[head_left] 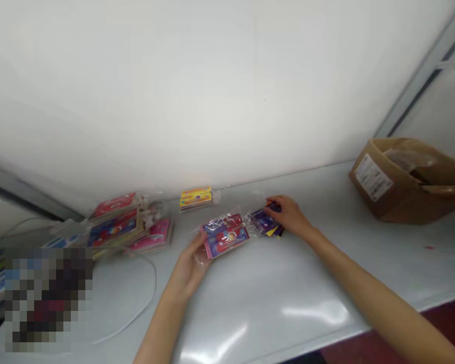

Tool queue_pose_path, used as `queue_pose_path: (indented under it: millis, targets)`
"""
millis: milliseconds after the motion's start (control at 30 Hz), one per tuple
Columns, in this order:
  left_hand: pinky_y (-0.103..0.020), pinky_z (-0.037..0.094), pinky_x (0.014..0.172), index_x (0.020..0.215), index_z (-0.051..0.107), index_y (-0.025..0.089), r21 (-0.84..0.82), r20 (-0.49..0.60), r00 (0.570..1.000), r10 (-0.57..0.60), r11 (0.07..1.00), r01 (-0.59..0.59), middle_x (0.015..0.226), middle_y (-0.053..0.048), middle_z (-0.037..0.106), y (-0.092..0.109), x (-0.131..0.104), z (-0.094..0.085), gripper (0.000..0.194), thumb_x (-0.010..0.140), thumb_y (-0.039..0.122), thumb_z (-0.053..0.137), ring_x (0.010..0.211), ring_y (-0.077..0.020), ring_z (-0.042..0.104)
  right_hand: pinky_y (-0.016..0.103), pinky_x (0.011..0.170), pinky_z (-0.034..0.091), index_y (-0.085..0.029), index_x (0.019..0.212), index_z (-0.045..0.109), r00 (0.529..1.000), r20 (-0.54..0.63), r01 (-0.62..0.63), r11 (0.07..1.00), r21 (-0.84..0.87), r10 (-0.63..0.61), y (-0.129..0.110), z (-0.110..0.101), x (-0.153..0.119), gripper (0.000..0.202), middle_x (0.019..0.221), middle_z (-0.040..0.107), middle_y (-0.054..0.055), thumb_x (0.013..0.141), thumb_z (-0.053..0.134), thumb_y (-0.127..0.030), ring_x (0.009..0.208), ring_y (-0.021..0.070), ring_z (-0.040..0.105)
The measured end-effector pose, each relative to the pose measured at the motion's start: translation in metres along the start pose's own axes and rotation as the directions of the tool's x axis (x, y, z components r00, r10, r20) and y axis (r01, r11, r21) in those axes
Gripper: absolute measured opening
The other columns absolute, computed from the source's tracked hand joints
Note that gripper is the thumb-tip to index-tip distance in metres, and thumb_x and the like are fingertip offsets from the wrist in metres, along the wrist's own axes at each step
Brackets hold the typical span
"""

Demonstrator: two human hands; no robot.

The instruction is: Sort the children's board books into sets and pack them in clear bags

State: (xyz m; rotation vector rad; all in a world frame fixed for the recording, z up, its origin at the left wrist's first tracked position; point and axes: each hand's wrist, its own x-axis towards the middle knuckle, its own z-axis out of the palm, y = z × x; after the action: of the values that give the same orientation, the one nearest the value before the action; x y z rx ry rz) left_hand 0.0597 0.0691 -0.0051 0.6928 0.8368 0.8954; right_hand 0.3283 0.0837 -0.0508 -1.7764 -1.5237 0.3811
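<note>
In the head view, my left hand [192, 263] holds a clear-wrapped pack of red, blue and pink cards [226, 236] by its left edge, above the grey shelf [273, 293]. Just right of that pack, the fingers of my right hand [288, 215] are closed on the upper right part of some dark purple cards [264, 221]. Yellow corners stick out below these purple cards, which are fanned a little. Clear plastic lies between the two sets. Behind my left hand, a yellow card pack [195, 197] rests near the wall.
Several wrapped card stacks [116, 228] lie at the left. A white cord [151, 293] curves over the shelf in front of them. At the right stands an open cardboard box [409, 187] with plastic inside. A white wall [227, 101] rises behind the shelf.
</note>
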Motion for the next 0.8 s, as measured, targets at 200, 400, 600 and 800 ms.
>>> queue_pose_path:
  millis: [200,400,600,800]
  targets:
    - [-0.033,0.048,0.089,0.104,0.063,0.015,-0.005,-0.014,1.000,0.002,1.000,-0.002,0.103,-0.008,0.070,0.000,-0.001,0.001,0.029,0.079,0.030,0.063,0.099,-0.0236,0.064,0.043,0.090,0.031,-0.023,0.109,0.065,0.997,0.022,-0.068,0.981,-0.179,0.073,0.003,-0.001,-0.001,0.039,0.114,0.059,0.011,0.076,0.061,-0.042,0.107,0.0299,0.050]
    - [-0.032,0.047,0.090,0.105,0.064,0.015,-0.002,0.020,1.000,0.010,1.000,-0.010,0.103,-0.007,0.070,0.000,-0.001,0.001,0.029,0.080,0.030,0.062,0.098,-0.0228,0.064,0.038,0.085,0.029,-0.027,0.103,0.068,0.992,0.044,-0.109,0.974,-0.198,0.120,0.001,-0.009,0.003,0.027,0.106,0.064,0.006,0.079,0.057,-0.034,0.101,0.0253,0.053]
    - [-0.031,0.048,0.088,0.105,0.064,0.016,-0.007,-0.002,1.000,0.009,1.000,-0.009,0.101,-0.006,0.071,0.000,0.000,0.001,0.028,0.080,0.029,0.062,0.097,-0.0221,0.065,0.039,0.083,0.029,-0.029,0.101,0.069,0.985,0.027,-0.157,0.960,-0.232,0.168,0.000,-0.011,0.003,0.027,0.103,0.065,0.006,0.077,0.058,-0.035,0.100,0.0274,0.053]
    - [-0.034,0.045,0.093,0.103,0.064,0.015,-0.004,-0.009,1.000,0.000,1.000,0.000,0.102,-0.008,0.071,-0.001,0.000,0.001,0.030,0.078,0.032,0.064,0.098,-0.0234,0.064,0.042,0.086,0.030,-0.031,0.099,0.069,0.987,0.018,-0.152,0.970,-0.190,0.158,0.002,-0.010,0.003,0.025,0.100,0.064,0.006,0.076,0.059,-0.032,0.100,0.0270,0.053]
